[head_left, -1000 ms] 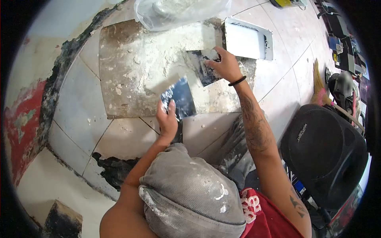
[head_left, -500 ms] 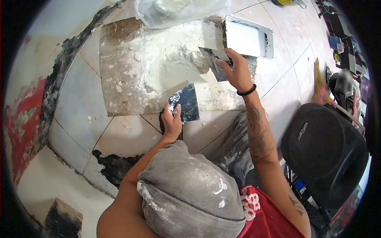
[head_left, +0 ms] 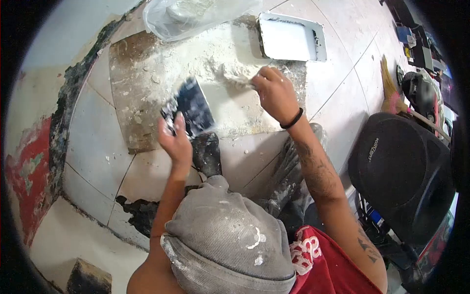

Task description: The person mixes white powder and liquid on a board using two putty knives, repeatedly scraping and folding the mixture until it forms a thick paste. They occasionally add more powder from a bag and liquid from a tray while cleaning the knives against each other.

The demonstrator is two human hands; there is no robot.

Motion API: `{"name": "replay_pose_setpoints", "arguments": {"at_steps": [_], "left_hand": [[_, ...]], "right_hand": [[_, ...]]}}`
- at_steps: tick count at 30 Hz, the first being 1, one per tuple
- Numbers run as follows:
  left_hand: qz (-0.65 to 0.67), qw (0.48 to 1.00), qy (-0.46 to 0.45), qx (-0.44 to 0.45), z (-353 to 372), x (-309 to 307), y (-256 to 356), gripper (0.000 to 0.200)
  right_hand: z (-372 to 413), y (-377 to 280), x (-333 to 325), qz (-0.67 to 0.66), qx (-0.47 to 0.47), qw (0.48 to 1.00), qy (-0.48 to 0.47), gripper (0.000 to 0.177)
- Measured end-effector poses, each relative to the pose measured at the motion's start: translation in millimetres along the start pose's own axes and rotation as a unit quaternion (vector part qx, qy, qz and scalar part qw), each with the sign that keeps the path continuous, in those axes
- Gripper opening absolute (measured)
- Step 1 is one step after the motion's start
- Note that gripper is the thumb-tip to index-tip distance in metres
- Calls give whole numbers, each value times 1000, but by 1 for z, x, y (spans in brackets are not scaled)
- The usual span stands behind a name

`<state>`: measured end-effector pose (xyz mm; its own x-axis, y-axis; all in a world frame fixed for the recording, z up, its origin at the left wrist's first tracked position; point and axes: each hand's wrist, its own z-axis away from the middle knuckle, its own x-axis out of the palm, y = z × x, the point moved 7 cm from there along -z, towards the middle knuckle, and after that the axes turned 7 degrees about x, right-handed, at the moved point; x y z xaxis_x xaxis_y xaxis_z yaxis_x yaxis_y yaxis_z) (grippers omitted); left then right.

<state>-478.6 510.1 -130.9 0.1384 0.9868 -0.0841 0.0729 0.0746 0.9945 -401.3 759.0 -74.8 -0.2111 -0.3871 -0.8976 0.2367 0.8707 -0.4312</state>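
Observation:
My left hand is closed on a broad, dark-bladed putty knife, its blade tilted up and smeared with white. My right hand, with a black band at the wrist, grips a second putty knife. That blade is seen nearly edge-on, blurred, and seems coated with white material. Both tools are over a worn brown board on the floor. White powder is spread across the board, with a wet-looking patch near its middle.
A white rectangular container sits at the board's far right corner. Behind the board lies a clear plastic bag of white powder. A black speaker and a broom are on the right; a scraped wall is left.
My left hand has moved left and up with its putty knife over the board. The right putty knife has swung down and left toward the powder, its blade now turned edge-on.

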Motion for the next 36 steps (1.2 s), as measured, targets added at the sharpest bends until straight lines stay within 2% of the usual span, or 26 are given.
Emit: {"name": "replay_pose_setpoints", "arguments": {"at_steps": [2,4,5,8,12,17,21,24,28,29,32,34,36], "left_hand": [[-153,976,-124,94,-42,7,36,12],[-216,941,-224,137,-62,34,71,8],[-269,897,-285,206,-66,51,88,10],[-305,816,-406,277,-59,95,108,14],[-309,782,-437,320,-42,122,107,12],[-320,784,-412,336,-43,134,90,5],[-353,772,-429,308,-55,144,51,6],[-359,786,-413,287,-66,137,50,11],[-342,835,-348,253,-81,119,57,15],[-336,847,-333,241,-84,115,56,15],[-327,874,-286,217,-88,103,49,17],[-315,893,-257,194,-89,96,49,17],[-292,908,-236,183,-88,92,47,17]], "right_hand": [[1,-12,-3,32,-71,996,31,8],[8,-21,4,57,-132,988,48,6],[12,-23,8,57,-147,985,63,8],[16,-34,9,50,-167,982,71,7],[10,-39,10,19,-164,979,117,6],[5,-39,4,15,-157,974,165,14],[12,-44,-13,11,-135,980,144,17],[8,-26,-20,19,-6,996,90,14],[23,8,-1,19,79,995,-56,23],[26,11,5,-3,78,994,-73,25],[26,12,30,-52,41,997,-37,25],[34,7,62,-90,75,990,-84,22],[37,-7,85,-50,69,986,-146,27]]}}
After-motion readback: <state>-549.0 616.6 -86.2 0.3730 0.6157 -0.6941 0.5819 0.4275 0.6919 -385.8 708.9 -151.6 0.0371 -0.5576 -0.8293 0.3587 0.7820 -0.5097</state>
